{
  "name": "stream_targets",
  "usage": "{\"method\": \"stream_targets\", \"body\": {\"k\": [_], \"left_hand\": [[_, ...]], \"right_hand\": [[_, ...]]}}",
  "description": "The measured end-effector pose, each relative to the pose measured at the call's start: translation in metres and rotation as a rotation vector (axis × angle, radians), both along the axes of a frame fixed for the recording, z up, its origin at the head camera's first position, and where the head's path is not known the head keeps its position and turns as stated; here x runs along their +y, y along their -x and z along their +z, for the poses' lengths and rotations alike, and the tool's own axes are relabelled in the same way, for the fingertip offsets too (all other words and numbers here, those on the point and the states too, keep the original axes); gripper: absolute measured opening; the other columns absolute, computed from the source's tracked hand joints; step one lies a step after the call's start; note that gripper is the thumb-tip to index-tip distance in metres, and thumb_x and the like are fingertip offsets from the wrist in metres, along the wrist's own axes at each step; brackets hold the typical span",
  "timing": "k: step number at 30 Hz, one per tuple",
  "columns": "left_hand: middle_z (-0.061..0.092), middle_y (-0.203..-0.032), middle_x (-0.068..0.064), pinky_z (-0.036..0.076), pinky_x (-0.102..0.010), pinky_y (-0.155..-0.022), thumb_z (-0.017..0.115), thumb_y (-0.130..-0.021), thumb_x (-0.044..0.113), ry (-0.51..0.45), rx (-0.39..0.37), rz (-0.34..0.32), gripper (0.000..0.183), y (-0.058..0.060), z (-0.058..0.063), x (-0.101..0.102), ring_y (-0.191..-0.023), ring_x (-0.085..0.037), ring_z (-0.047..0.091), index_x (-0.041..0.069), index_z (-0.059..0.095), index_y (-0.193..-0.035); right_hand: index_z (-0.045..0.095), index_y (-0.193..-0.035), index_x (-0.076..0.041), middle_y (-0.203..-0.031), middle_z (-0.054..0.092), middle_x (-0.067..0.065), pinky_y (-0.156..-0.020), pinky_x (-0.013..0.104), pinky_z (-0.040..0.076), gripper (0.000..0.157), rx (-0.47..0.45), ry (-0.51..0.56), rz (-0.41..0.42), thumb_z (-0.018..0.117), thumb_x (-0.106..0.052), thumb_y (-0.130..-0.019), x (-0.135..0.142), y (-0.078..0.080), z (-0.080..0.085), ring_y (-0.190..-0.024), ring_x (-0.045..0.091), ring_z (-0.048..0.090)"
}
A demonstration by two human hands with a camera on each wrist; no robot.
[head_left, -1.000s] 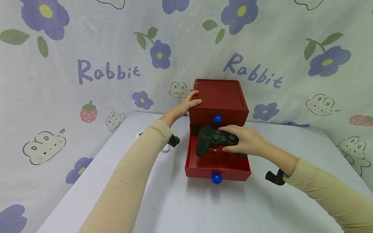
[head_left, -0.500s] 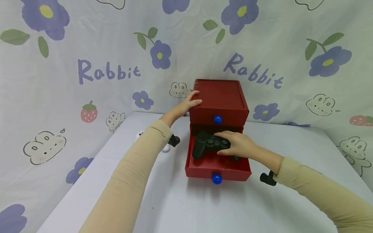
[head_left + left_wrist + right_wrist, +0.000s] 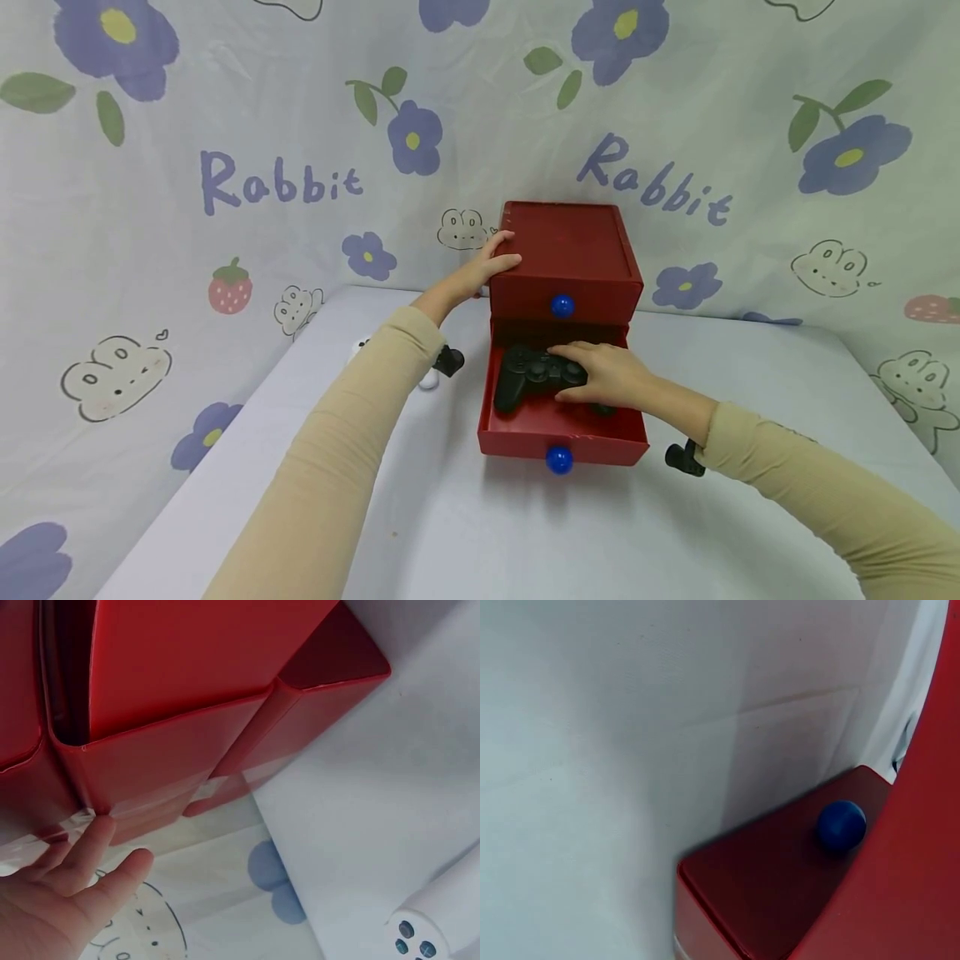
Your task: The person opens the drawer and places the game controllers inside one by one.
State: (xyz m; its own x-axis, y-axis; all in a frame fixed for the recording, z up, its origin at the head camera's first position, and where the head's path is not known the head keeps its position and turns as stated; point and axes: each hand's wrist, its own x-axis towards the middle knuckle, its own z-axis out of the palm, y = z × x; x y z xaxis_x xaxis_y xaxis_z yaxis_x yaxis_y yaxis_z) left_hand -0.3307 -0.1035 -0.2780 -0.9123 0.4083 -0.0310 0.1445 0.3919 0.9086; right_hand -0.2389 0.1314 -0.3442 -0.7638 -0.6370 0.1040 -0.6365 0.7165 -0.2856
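Note:
A black game controller point(image 3: 534, 372) lies low inside the pulled-out lower drawer point(image 3: 562, 448) of a small red drawer cabinet point(image 3: 566, 242). My right hand point(image 3: 611, 375) grips its right part, fingers over the top and thumb at the near side, which hides that end. At the cabinet's upper left edge rests my left hand point(image 3: 480, 271), fingers extended. The left wrist view shows that hand point(image 3: 67, 900) with fingertips at the cabinet's red side point(image 3: 150, 772). My right hand does not appear in the right wrist view, where red panels and a blue knob point(image 3: 841, 826) show.
Above the drawer, the upper drawer with its blue knob point(image 3: 562, 306) is closed. A white game controller point(image 3: 420, 937) lies on the white table point(image 3: 450, 517) left of the cabinet, mostly behind my left sleeve in the head view. A printed cloth point(image 3: 405, 75) hangs behind.
My right hand has moved left and down with the black game controller, which now sits lower and deeper in the drawer. My left hand has stayed on the cabinet's edge.

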Motion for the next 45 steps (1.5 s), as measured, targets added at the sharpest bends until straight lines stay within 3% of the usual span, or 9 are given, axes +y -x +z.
{"method": "stream_targets", "body": {"k": [8,18,25,28,31,35,40,45], "left_hand": [[0.013,-0.147,-0.012,0.034,-0.054,-0.091,0.038,-0.091,0.037,0.019,-0.005,0.000,0.061,0.003,-0.001,0.000,-0.126,-0.033,0.030,0.025,0.012,-0.144],[0.012,-0.147,-0.013,0.033,-0.054,-0.093,0.038,-0.091,0.035,0.002,0.009,-0.004,0.060,0.004,-0.003,0.000,-0.127,-0.032,0.029,0.023,0.012,-0.144],[0.011,-0.148,-0.011,0.033,-0.056,-0.091,0.039,-0.091,0.039,0.032,-0.007,0.001,0.061,0.003,-0.001,0.001,-0.126,-0.033,0.029,0.027,0.011,-0.144],[0.011,-0.148,-0.011,0.034,-0.055,-0.090,0.038,-0.091,0.039,0.033,0.000,-0.002,0.061,0.003,-0.001,0.002,-0.126,-0.032,0.029,0.027,0.012,-0.144],[0.012,-0.148,-0.011,0.034,-0.055,-0.090,0.038,-0.091,0.038,0.023,0.003,-0.002,0.060,0.003,-0.001,0.002,-0.125,-0.033,0.030,0.026,0.012,-0.144],[0.011,-0.148,-0.011,0.033,-0.056,-0.092,0.038,-0.091,0.036,0.009,0.012,0.000,0.060,0.003,-0.002,0.002,-0.126,-0.033,0.029,0.025,0.012,-0.144],[0.013,-0.147,-0.012,0.033,-0.056,-0.092,0.037,-0.091,0.036,0.010,0.009,0.004,0.059,0.002,-0.001,0.000,-0.125,-0.034,0.030,0.024,0.012,-0.144],[0.013,-0.147,-0.012,0.033,-0.057,-0.092,0.037,-0.091,0.037,0.021,-0.004,0.005,0.060,0.002,-0.001,0.001,-0.125,-0.035,0.031,0.025,0.012,-0.144]], "right_hand": [[0.052,-0.129,-0.013,-0.124,0.057,0.012,-0.088,0.047,0.045,0.065,0.044,-0.020,0.025,0.071,-0.041,-0.075,-0.001,0.000,0.001,-0.108,0.031,0.056],[0.047,-0.133,-0.013,-0.131,0.051,0.013,-0.093,0.053,0.040,0.069,-0.001,-0.039,-0.008,0.072,-0.040,-0.075,-0.001,0.002,0.001,-0.117,0.036,0.047],[0.045,-0.134,-0.006,-0.131,0.049,0.019,-0.093,0.054,0.039,0.069,0.013,0.055,-0.042,0.072,-0.033,-0.077,0.006,-0.003,0.012,-0.119,0.039,0.045],[0.047,-0.131,-0.004,-0.121,0.055,0.018,-0.089,0.050,0.044,0.061,0.056,0.131,-0.074,0.071,-0.027,-0.079,0.011,-0.010,0.024,-0.110,0.035,0.052],[0.053,-0.124,-0.003,-0.094,0.063,0.010,-0.072,0.036,0.051,0.049,0.042,0.222,-0.095,0.069,-0.020,-0.081,0.015,-0.021,0.038,-0.082,0.024,0.058],[0.061,-0.111,-0.003,-0.066,0.057,-0.001,-0.051,0.023,0.044,0.032,-0.019,0.304,-0.039,0.068,-0.012,-0.082,0.021,-0.041,0.050,-0.055,0.008,0.047],[0.063,-0.106,-0.004,-0.063,0.056,-0.005,-0.050,0.021,0.045,0.026,-0.128,0.333,0.046,0.068,-0.013,-0.082,0.023,-0.066,0.042,-0.051,0.002,0.047],[0.062,-0.110,-0.006,-0.068,0.060,-0.004,-0.052,0.022,0.048,0.029,-0.300,0.331,0.058,0.066,-0.018,-0.084,0.020,-0.086,0.030,-0.053,0.003,0.052]]}}
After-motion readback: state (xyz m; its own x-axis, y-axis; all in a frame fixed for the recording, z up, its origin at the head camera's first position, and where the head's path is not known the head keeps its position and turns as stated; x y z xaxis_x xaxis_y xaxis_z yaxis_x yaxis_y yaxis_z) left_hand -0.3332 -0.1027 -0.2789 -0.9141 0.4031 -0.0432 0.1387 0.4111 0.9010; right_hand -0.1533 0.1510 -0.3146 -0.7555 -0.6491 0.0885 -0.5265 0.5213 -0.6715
